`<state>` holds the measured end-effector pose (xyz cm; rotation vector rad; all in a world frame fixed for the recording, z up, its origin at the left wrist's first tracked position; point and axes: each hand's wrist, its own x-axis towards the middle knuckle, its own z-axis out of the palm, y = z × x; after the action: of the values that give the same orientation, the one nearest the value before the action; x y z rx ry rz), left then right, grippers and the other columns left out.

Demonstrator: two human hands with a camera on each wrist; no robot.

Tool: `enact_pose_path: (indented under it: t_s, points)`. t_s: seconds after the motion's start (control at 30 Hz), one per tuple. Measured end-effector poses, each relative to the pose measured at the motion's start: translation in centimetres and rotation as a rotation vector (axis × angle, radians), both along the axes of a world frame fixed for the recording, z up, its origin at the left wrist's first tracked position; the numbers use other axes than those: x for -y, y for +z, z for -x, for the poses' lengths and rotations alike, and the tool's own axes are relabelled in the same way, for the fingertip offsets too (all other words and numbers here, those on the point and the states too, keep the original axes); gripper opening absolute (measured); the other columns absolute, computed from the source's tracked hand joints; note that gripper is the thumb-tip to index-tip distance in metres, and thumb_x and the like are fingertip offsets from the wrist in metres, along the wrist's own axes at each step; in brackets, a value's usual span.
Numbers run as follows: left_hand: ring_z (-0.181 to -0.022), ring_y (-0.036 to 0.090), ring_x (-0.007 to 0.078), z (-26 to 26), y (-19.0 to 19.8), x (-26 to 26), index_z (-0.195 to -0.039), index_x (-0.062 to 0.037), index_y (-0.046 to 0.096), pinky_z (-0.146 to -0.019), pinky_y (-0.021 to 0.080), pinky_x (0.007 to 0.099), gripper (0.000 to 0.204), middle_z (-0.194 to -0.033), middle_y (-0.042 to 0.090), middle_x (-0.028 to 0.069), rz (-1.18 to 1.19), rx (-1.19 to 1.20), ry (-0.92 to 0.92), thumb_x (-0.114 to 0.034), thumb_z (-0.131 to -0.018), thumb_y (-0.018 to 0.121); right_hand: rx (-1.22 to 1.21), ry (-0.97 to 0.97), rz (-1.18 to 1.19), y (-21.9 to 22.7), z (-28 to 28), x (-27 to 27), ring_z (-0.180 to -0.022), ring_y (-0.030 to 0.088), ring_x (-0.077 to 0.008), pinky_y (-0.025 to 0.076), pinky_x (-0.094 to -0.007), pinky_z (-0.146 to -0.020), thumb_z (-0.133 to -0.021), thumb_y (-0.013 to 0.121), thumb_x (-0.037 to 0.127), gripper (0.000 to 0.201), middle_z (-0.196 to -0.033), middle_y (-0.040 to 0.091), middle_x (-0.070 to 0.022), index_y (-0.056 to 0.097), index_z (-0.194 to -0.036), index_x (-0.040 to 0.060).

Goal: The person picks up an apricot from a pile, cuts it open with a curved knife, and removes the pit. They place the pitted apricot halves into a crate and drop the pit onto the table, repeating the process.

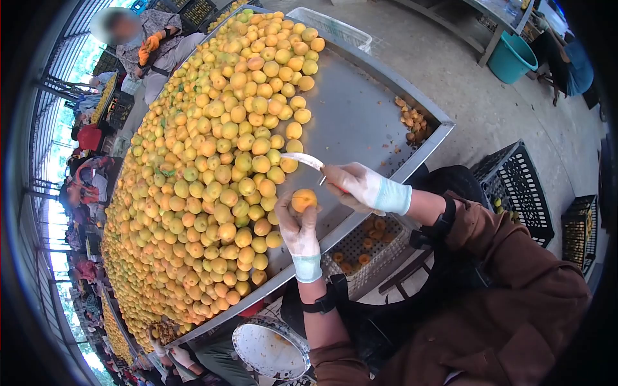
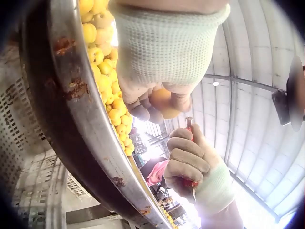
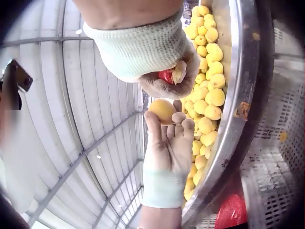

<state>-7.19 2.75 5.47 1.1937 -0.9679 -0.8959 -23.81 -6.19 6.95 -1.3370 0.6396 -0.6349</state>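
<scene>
My gloved left hand (image 1: 298, 230) holds a single orange-yellow apricot (image 1: 304, 200) between thumb and fingers, over the front edge of the fruit heap. To its upper right in the head view, my gloved right hand (image 1: 356, 186) grips a curved knife (image 1: 302, 158) by its handle, the blade pointing left over the tray. Blade and apricot are apart. In the right wrist view the knife's red handle (image 3: 167, 75) shows inside the fist, just above the held apricot (image 3: 162, 111). A large heap of apricots (image 1: 212, 154) covers the left part of the metal table (image 1: 360, 96).
Brown fruit scraps (image 1: 415, 123) lie in the table's right corner. Below its raised rim stands a white crate (image 1: 389, 254) with cut fruit halves. A black crate (image 1: 515, 190), a white bucket (image 1: 270, 347) and a teal tub (image 1: 512, 58) stand around. A person in orange gloves (image 1: 150, 46) sits across.
</scene>
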Motion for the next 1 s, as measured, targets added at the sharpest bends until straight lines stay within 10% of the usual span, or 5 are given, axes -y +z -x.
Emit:
enact_pose_path:
  t_s: [0.1,0.43,0.77,0.83,1.0]
  points:
    - [-0.099,0.059,0.0184,0.6,0.5,0.1,-0.126,0.0027,0.042,-0.083,0.053,0.0314,0.053,-0.113,0.056,0.0120,-0.008,0.022,0.025,-0.020,-0.088,0.072,0.020,-0.278,0.660,0.3,-0.5,-1.2,-0.055,0.053,-0.0197,0.043,-0.0308,-0.049,-0.100,0.047,0.034,0.032,-0.065,0.047,-0.0066,0.056,-0.091,0.0047]
    - [-0.091,0.062,0.0174,0.8,0.7,0.1,-0.120,0.0022,0.048,-0.080,0.053,0.0301,0.042,-0.112,0.060,0.0124,0.003,0.055,-0.019,-0.012,-0.087,0.070,-0.449,-0.212,0.813,2.2,0.3,-2.2,-0.066,0.064,-0.0333,0.051,-0.0427,-0.055,-0.098,0.049,0.027,0.018,-0.073,0.060,-0.0097,0.056,-0.098,0.0115]
    - [-0.108,0.059,0.0209,0.8,0.0,-0.1,-0.123,-0.0002,0.047,-0.096,0.048,0.0338,0.045,-0.119,0.057,0.0116,-0.015,0.298,0.031,-0.004,-0.085,0.072,-0.101,-0.471,0.946,-1.7,-1.4,-2.2,-0.051,0.058,-0.0292,0.045,-0.0381,-0.045,-0.102,0.042,0.032,0.028,-0.064,0.054,-0.0114,0.056,-0.093,0.0092]
    - [-0.109,0.058,0.0213,1.0,0.3,-0.1,-0.124,0.0002,0.047,-0.098,0.047,0.0347,0.045,-0.119,0.057,0.0118,-0.007,0.272,0.021,-0.010,-0.087,0.071,-0.126,0.165,-0.476,2.1,0.3,-1.5,-0.035,0.040,-0.0157,0.031,-0.0308,-0.034,-0.104,0.039,0.042,0.040,-0.051,0.037,0.0003,0.051,-0.084,0.0098]
    - [-0.115,0.054,0.0222,0.8,-0.3,0.6,-0.128,0.0017,0.045,-0.102,0.042,0.0378,0.050,-0.123,0.054,0.0129,0.107,0.125,-0.028,-0.029,-0.094,0.065,0.400,0.442,-1.015,1.8,0.7,-0.9,-0.034,0.023,-0.0017,0.018,-0.0204,-0.030,-0.102,0.035,0.053,0.047,-0.049,0.027,0.0099,0.045,-0.078,0.0131]
